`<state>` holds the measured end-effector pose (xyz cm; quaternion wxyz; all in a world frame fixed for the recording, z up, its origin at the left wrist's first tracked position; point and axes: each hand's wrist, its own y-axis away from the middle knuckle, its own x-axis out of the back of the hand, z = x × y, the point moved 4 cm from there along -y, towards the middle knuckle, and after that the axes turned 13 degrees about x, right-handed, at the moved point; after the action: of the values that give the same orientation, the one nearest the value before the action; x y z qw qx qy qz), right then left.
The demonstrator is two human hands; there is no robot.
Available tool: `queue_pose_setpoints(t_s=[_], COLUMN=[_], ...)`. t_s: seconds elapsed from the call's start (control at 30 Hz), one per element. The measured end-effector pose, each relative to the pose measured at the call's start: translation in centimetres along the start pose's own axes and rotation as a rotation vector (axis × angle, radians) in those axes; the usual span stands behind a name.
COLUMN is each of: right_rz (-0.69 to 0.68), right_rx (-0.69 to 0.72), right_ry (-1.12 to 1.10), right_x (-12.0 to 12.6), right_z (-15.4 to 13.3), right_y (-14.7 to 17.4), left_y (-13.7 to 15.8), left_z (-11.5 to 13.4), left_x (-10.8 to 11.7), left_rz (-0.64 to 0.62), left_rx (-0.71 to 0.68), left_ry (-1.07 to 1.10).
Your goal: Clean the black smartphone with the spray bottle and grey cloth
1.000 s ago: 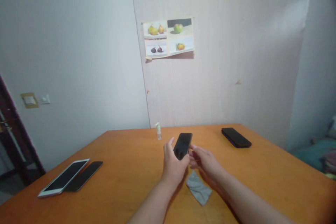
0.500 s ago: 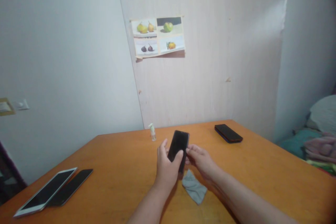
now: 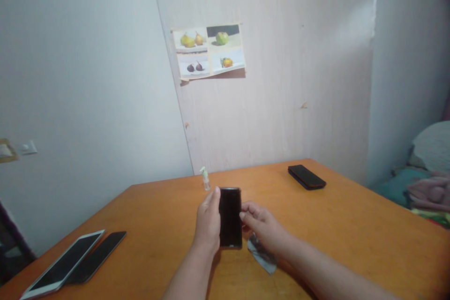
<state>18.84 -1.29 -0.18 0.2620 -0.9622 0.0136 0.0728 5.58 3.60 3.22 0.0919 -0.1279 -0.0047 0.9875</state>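
Note:
A black smartphone point(image 3: 230, 220) is held up above the table with its dark screen facing me. My left hand point(image 3: 208, 222) is closed around its left side, the thumb lying along the upper left edge. At the right edge, the fingers of my right hand point(image 3: 259, 221) pinch the phone's side; the fingertips behind it are hidden. Below my right hand a grey cloth point(image 3: 262, 255) lies crumpled on the table, partly covered by that hand.
A small pump bottle point(image 3: 205, 180) stands near the back edge of the wooden table point(image 3: 161, 225). A dark phone in a case point(image 3: 307, 177) lies at the back right. At the left lie a white tablet point(image 3: 65, 262) and a black flat device point(image 3: 96, 258).
The phone has been turned upright and lowered slightly to the left. My left thumb has moved from across the screen to its left edge. My right hand still grips the right side.

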Motion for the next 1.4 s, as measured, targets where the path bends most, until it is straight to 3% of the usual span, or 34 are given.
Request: queue_pose_setpoints(t_s=[0.3,0.67,0.93,1.23,1.4], right_rz=[0.061,0.074,0.077,0.059,0.166], right_rx=[0.049,-0.015,-0.058,-0.247,-0.110], right_ry=[0.127,0.014,-0.126,-0.381,-0.113], right_x=[0.7,1.0,0.9,1.0,1.1], right_z=[-3.2,-3.2,-2.3,-1.1,-2.2], right_y=[-0.4,-0.1,0.1,0.2,0.0], left_y=[1.1,2.0,2.2,1.5,1.4], left_z=[0.9,1.5,1.4,0.4,0.7], left_x=[-0.6,-1.1,-0.7,-0.4,-0.2], left_rz=[-0.049,0.019,0.070,0.010,0.036], left_rx=[-0.071,-0.184,-0.140,-0.023,-0.021], left_ry=[-0.198,-0.310,-0.260,-0.211,-0.214])
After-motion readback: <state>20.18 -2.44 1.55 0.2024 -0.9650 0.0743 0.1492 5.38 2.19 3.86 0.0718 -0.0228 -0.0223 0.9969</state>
